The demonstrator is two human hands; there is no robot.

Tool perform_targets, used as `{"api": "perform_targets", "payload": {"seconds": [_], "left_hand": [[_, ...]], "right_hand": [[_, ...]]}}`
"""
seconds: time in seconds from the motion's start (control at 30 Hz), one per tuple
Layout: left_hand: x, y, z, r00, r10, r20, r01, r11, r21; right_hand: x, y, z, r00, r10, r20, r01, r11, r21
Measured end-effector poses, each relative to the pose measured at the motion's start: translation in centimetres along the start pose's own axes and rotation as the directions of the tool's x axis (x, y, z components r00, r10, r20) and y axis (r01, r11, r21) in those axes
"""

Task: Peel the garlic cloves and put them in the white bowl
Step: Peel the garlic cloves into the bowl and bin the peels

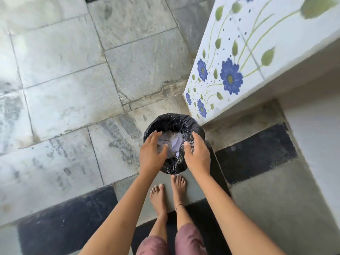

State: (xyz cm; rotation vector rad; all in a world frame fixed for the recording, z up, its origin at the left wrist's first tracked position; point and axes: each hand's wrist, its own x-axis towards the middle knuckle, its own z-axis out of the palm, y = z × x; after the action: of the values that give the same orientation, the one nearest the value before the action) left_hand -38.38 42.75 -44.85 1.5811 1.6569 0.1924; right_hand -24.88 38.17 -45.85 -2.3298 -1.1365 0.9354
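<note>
Forearms (117, 216) extend, left hand (150, 152) and right hand (198, 155) (fingers loose, empty) over black-lined bin (174, 121).

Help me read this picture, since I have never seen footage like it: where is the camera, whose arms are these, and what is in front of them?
There is no machine here, only a person. The single picture comes from a wide-angle camera worn on their head, looking down, so you see their own arms and bare feet from above. Around them is a grey stone-tiled floor, a grey mat with dark bands and a white tiled surface painted with blue flowers. In front of the feet stands a round bin lined with a black plastic bag, with pale crumpled scraps inside. The left hand and right hand hover over its opening, fingers loosely spread; neither holds anything that I can see. No garlic or white bowl is in view.
</note>
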Motion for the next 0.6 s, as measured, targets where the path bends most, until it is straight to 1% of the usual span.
{"api": "perform_targets", "payload": {"seconds": [0.13, 0.27, 0.33, 0.43, 0.5, 0.6], "left_hand": [[-6.5, 7.1, -7.5, 0.990, 0.143, -0.015, -0.140, 0.984, 0.108], [-15.1, 12.8, -13.1, 0.941, 0.331, -0.073, -0.319, 0.938, 0.135], [-19.6, 15.6, -14.9, 0.892, 0.432, -0.131, -0.416, 0.900, 0.133], [-25.9, 19.6, -16.1, 0.808, 0.555, -0.200, -0.537, 0.832, 0.140], [-29.6, 22.4, -16.1, 0.739, 0.641, -0.205, -0.621, 0.767, 0.161], [-34.2, 26.0, -14.7, 0.655, 0.732, -0.189, -0.711, 0.681, 0.175]], "right_hand": [[-6.3, -6.0, -9.6, 0.977, -0.143, -0.157, 0.156, 0.985, 0.069], [-15.1, -10.0, -18.3, 0.917, -0.256, -0.305, 0.283, 0.958, 0.050], [-20.0, -10.7, -22.3, 0.859, -0.316, -0.402, 0.348, 0.937, 0.007], [-26.6, -10.7, -27.9, 0.770, -0.333, -0.544, 0.390, 0.921, -0.011], [-30.4, -10.0, -31.2, 0.707, -0.330, -0.625, 0.385, 0.922, -0.051], [-34.6, -7.5, -35.5, 0.644, -0.303, -0.702, 0.337, 0.937, -0.096]]}}
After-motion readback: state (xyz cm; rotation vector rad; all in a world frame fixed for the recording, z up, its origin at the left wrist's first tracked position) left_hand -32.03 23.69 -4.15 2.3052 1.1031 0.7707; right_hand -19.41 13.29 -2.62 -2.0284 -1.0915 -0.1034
